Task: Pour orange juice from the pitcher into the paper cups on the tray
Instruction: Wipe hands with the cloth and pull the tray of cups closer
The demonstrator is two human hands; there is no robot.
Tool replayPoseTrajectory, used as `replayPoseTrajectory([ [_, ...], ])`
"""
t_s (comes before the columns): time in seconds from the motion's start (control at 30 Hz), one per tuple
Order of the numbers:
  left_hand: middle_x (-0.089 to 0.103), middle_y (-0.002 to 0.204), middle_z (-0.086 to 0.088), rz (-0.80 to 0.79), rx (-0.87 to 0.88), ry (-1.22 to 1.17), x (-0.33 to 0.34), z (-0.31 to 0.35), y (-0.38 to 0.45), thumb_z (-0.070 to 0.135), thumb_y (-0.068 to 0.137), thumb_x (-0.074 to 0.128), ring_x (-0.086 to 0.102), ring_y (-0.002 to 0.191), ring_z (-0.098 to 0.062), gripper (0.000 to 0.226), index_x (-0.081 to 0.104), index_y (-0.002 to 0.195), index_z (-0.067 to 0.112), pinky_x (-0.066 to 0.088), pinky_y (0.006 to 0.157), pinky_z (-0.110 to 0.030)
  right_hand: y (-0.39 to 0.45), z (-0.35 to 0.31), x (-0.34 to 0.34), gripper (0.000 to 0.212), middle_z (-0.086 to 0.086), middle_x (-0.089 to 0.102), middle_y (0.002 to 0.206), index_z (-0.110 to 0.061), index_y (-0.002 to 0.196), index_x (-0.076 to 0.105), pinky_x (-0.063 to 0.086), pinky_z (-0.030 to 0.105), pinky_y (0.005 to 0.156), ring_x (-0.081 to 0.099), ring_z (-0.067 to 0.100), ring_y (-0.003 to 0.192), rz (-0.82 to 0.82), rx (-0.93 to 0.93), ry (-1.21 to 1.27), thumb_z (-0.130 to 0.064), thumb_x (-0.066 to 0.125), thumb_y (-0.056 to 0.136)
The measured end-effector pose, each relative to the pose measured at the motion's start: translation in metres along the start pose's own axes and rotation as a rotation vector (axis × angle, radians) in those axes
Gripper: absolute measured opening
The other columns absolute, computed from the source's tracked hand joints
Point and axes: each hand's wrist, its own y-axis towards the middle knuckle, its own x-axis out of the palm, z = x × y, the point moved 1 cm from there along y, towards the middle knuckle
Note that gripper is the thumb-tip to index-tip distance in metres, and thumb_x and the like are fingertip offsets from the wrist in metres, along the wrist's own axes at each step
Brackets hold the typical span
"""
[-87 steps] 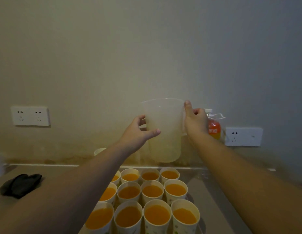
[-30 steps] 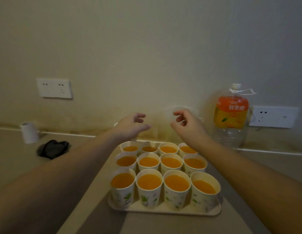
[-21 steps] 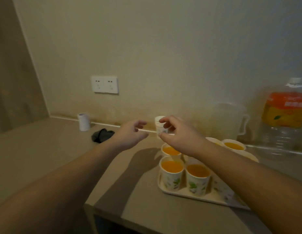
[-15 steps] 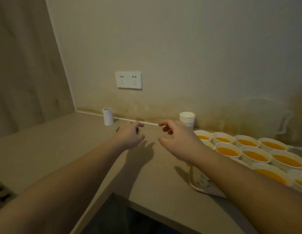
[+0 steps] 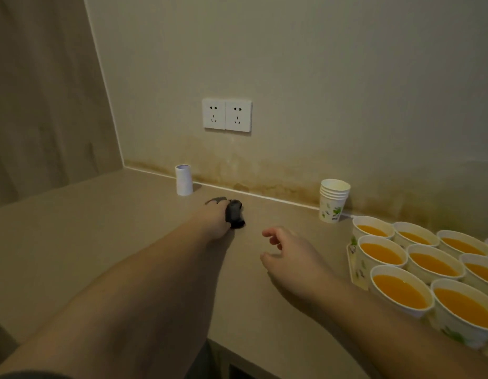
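1. Left hand (image 5: 217, 220) reaches far forward and lies on the table (image 5: 87, 242), its grip clenched round a small dark object (image 5: 233, 214); what the object is I cannot tell, maybe a cloth or glove.
2. Right hand (image 5: 288, 258) hovers just right of and nearer than the left grip, fingers loosely curled, released, holding nothing.
3. Key relation: the filled paper cups (image 5: 401, 291) on the tray (image 5: 351, 258) lie to the right of both grips; the right hand is the nearer one, the left well apart from them.
4. Pitcher not in view, so its place cannot be told; judged to be off-frame.
5. Every visible cup on the tray holds orange juice near the brim. Pouring looks done or nearly so, though the tray's right part is cut off by the frame edge.
6. Stack of spare cups (image 5: 333, 201) stands empty by the wall, beyond and right of the right grip, just behind the tray.
7. Small white roll (image 5: 184, 180) upright by the wall, beyond and a little left of the left grip.
8. Surface: plain beige table, smooth, no spill visible near the grips.
9. Room: dim; beige wall with a double socket (image 5: 227, 115) above the left grip, brownish staining along the wall base, corner at left.
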Motion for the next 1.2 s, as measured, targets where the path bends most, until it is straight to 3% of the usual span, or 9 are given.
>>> replayPoseTrajectory([
  [0.2, 0.063, 0.121, -0.003, 0.020, 0.171, 0.005, 0.007, 0.006, -0.024, 0.032, 0.096, 0.065, 0.059, 0.110, -0.025, 0.027, 0.063, 0.121, 0.022, 0.048, 0.092, -0.040, 0.012, 0.003, 0.003, 0.058, -0.009, 0.038, 0.150, -0.038, 0.149, 0.035, 0.045, 0.033, 0.105, 0.051, 0.008, 0.121, -0.048, -0.001, -0.097, -0.032, 0.058, 0.097],
  [0.37, 0.063, 0.090, 0.014, -0.043, 0.364, -0.201, 0.004, 0.028, -0.097, 0.036, 0.082, 0.079, 0.061, 0.086, -0.009, 0.022, 0.060, 0.093, 0.036, 0.046, 0.074, -0.027, 0.010, 0.002, 0.009, 0.069, -0.008, 0.014, 0.164, -0.035, 0.156, 0.022, 0.031, 0.035, 0.117, 0.027, 0.017, 0.146, -0.077, -0.117, -0.227, -0.042, 0.055, 0.096],
  [0.53, 0.071, 0.108, 0.012, -0.185, 0.344, -0.562, 0.005, 0.011, -0.153, 0.038, 0.080, 0.084, 0.066, 0.102, -0.001, 0.039, 0.062, 0.112, 0.037, 0.053, 0.091, -0.027, -0.014, 0.005, 0.024, 0.041, -0.005, 0.047, 0.142, -0.032, 0.139, 0.052, 0.041, 0.032, 0.102, 0.047, 0.013, 0.123, -0.117, -0.192, -0.353, -0.047, 0.039, 0.102],
  [0.7, 0.062, 0.109, 0.018, -0.049, 0.359, -0.317, 0.004, -0.013, -0.177, 0.044, 0.087, 0.074, 0.057, 0.101, 0.001, 0.029, 0.063, 0.112, 0.037, 0.051, 0.090, -0.030, -0.087, -0.001, 0.020, 0.039, -0.017, 0.046, 0.137, -0.038, 0.135, 0.054, 0.037, 0.028, 0.107, 0.041, 0.005, 0.125, -0.174, -0.363, -0.326, -0.051, 0.042, 0.100],
  [0.8, 0.057, 0.118, 0.019, -0.089, 0.390, -0.236, 0.011, -0.016, -0.186, 0.062, 0.082, 0.060, 0.054, 0.109, 0.001, 0.041, 0.062, 0.117, 0.041, 0.049, 0.098, -0.031, -0.089, 0.007, 0.013, 0.039, -0.019, 0.045, 0.140, -0.040, 0.138, 0.052, 0.032, 0.023, 0.108, 0.040, 0.003, 0.127, -0.237, -0.350, -0.337, -0.050, 0.041, 0.101],
  [0.87, 0.057, 0.122, 0.017, -0.071, 0.400, -0.239, 0.013, -0.016, -0.190, 0.067, 0.080, 0.052, 0.053, 0.113, -0.001, 0.052, 0.065, 0.120, 0.037, 0.047, 0.101, -0.032, -0.064, 0.010, 0.017, 0.039, -0.012, 0.048, 0.141, -0.038, 0.137, 0.052, 0.037, 0.031, 0.108, 0.045, 0.010, 0.127, -0.195, -0.284, -0.343, -0.049, 0.040, 0.102],
  [1.0, 0.056, 0.117, 0.018, -0.070, 0.378, -0.248, 0.012, -0.013, -0.195, 0.063, 0.082, 0.056, 0.054, 0.106, 0.001, 0.040, 0.065, 0.113, 0.039, 0.050, 0.095, -0.033, -0.027, -0.001, 0.049, 0.041, -0.002, 0.051, 0.140, -0.032, 0.137, 0.053, 0.040, 0.042, 0.106, 0.046, 0.020, 0.127, -0.103, -0.161, -0.356, -0.048, 0.036, 0.103],
  [1.1, 0.058, 0.104, 0.015, -0.026, 0.370, -0.279, 0.010, -0.011, -0.199, 0.065, 0.075, 0.056, 0.057, 0.095, -0.004, 0.034, 0.062, 0.092, 0.036, 0.053, 0.086, -0.039, -0.065, -0.010, 0.056, 0.044, -0.002, 0.048, 0.142, -0.031, 0.140, 0.050, 0.039, 0.040, 0.107, 0.042, 0.022, 0.129, -0.098, -0.245, -0.384, -0.050, 0.036, 0.102],
  [1.2, 0.058, 0.111, 0.015, -0.026, 0.453, -0.253, 0.013, -0.006, -0.207, 0.061, 0.079, 0.064, 0.055, 0.102, -0.004, 0.040, 0.061, 0.110, 0.035, 0.050, 0.092, -0.035, -0.117, 0.000, 0.028, 0.042, -0.008, 0.044, 0.145, -0.036, 0.142, 0.046, 0.038, 0.033, 0.107, 0.038, 0.015, 0.132, -0.135, -0.302, -0.349, -0.049, 0.038, 0.102],
])
